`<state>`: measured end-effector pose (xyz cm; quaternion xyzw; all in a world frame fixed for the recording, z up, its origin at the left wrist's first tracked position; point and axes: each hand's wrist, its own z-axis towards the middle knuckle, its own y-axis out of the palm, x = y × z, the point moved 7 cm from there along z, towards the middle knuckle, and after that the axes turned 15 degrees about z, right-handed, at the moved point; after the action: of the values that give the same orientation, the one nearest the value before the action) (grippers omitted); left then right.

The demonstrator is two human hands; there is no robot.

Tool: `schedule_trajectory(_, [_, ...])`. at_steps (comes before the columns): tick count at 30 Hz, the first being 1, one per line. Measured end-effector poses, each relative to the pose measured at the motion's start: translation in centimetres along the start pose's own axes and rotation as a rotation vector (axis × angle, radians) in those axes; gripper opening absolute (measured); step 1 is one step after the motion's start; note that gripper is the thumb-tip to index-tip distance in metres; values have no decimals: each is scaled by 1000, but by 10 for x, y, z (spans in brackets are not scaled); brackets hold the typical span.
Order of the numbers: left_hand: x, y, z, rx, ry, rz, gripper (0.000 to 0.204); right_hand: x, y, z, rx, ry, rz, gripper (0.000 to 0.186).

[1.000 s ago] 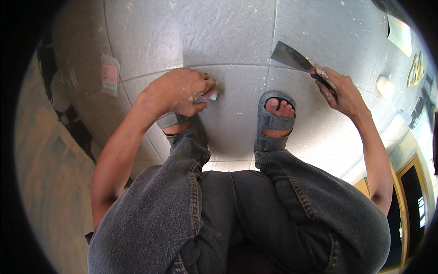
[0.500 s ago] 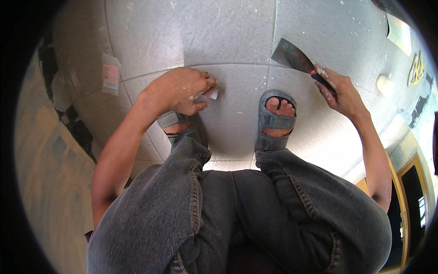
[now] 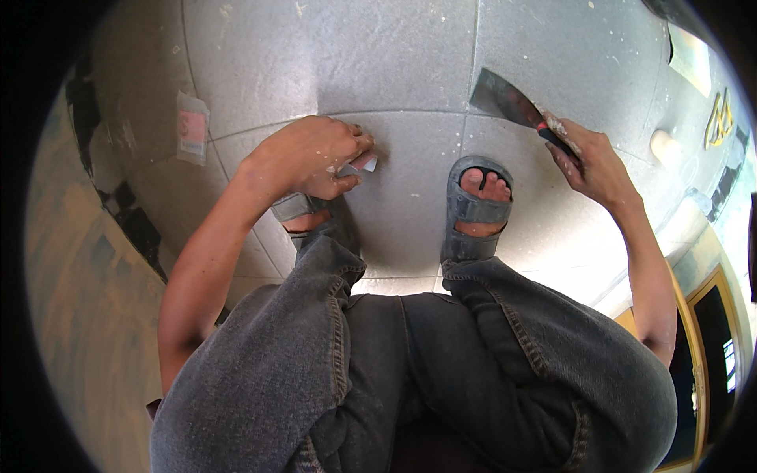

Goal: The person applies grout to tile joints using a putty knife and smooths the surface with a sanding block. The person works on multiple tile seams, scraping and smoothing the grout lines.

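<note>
Left hand (image 3: 319,158) pinches a small silvery packet (image 3: 364,163), right hand (image 3: 590,162) grips a scraper (image 3: 520,109), blade (image 3: 497,94) pointing forward-left of it. If that grip slips, I reckon it could land on those bare toes (image 3: 489,185).

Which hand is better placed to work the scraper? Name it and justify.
Right, most likely: the right hand grips the scraper by its handle. The left hand is well apart from it, pinching a small pinkish piece.

Scraper (image 3: 511,102) w/ dk blade, blk/red handle is in R hand (image 3: 598,167), tip up-left. Pinkish-white scrap (image 3: 364,163) pokes from L hand (image 3: 311,156).
</note>
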<state>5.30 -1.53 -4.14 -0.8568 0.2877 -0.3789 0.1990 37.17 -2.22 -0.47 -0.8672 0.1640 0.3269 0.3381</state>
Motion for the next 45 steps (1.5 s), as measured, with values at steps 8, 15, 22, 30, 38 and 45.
schedule_trajectory(8, [-2,3,1,-9,-2,24,43,-9,1,2,9,37,32,33])
schedule_trajectory(15, [-2,4,2,-47,-22,20,46,-7,2,1,2,50,-21,47])
schedule_trajectory(22, [-2,3,2,-46,-31,23,49,-9,1,1,-18,38,-38,36])
schedule_trajectory(30, [-3,4,2,-20,-21,16,43,-13,4,-1,26,-16,-53,33])
schedule_trajectory(38, [-4,6,2,-9,-8,11,41,-22,-2,0,32,20,-29,28])
schedule_trajectory(45, [-2,2,1,-8,-9,16,42,-15,1,0,5,30,-57,30])
